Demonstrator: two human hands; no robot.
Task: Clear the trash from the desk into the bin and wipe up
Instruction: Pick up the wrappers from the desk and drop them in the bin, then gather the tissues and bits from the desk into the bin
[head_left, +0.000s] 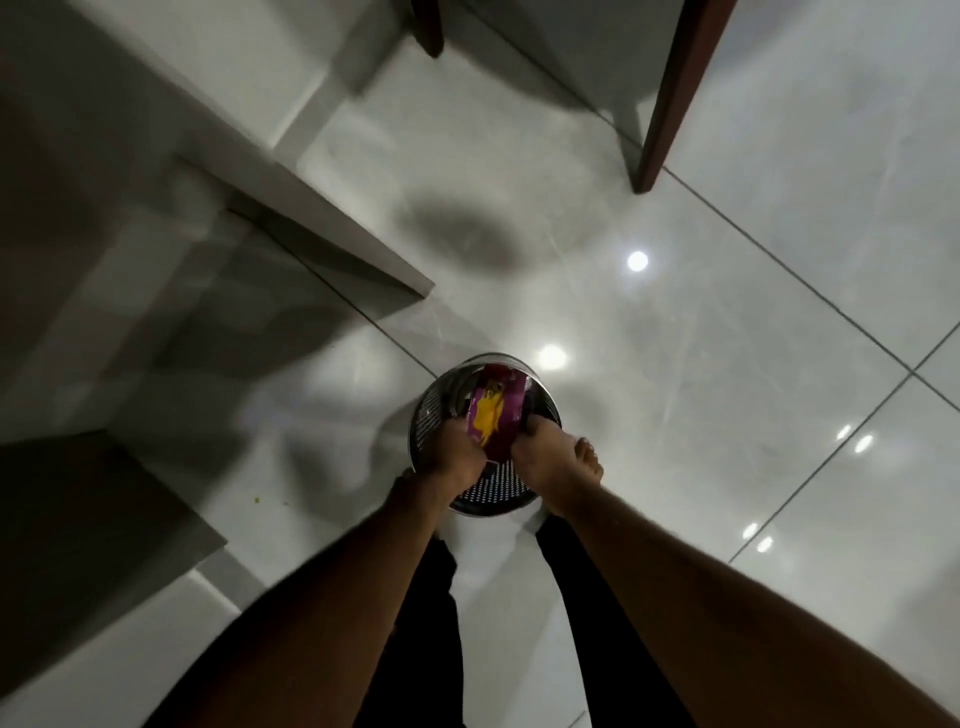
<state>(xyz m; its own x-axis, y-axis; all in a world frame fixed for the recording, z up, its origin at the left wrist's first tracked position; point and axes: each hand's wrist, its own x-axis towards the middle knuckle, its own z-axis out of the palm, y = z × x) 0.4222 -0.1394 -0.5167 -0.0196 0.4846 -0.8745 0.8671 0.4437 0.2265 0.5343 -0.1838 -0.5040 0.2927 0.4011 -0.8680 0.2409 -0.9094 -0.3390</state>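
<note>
A purple and yellow snack wrapper (493, 413) hangs over the mouth of a round perforated metal bin (436, 402) that stands on the tiled floor. My left hand (457, 449) grips the wrapper's left edge and my right hand (540, 447) grips its right edge. Both hands are directly above the bin's opening. The wrapper's upper end reaches toward the bin's far rim. The inside of the bin is mostly hidden by the wrapper and my hands.
Glossy white floor tiles (727, 312) spread to the right. A grey desk panel (322, 244) and shelf edges stand at the left. Brown wooden furniture legs (670, 104) rise at the top right. My bare foot (587, 457) rests beside the bin.
</note>
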